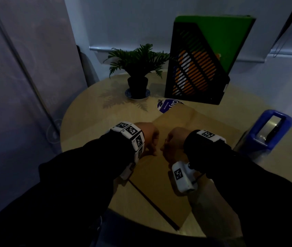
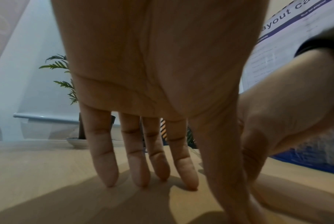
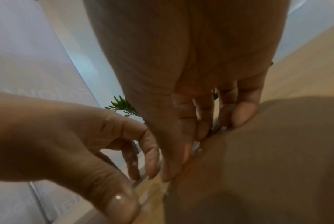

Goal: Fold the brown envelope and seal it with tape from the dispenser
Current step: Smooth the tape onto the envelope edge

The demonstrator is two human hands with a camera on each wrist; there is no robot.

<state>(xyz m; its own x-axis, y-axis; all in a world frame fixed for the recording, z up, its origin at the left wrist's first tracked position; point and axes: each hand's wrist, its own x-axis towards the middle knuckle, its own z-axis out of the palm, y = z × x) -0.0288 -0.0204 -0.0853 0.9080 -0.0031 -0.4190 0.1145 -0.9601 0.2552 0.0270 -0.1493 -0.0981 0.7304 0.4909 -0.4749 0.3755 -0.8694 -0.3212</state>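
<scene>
On the round pale wooden table (image 1: 88,111), my large flat brown paper envelope (image 1: 200,125) lies in the middle with the blue tape dispenser (image 1: 273,132) just beside it. I judge I'm creasing the fold; next I need tape. My left hand (image 1: 148,138) presses with straight fingers (image 2: 185,171); my right hand (image 1: 174,139) presses its fingertips (image 3: 244,115) alongside, gripping nothing.

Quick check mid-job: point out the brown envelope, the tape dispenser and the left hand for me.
brown envelope (image 1: 161,189): head view, bare flat paper near the person.
tape dispenser (image 1: 273,132): head view, blue body at the table's right edge.
left hand (image 1: 148,138): head view, back of the hand.
</scene>
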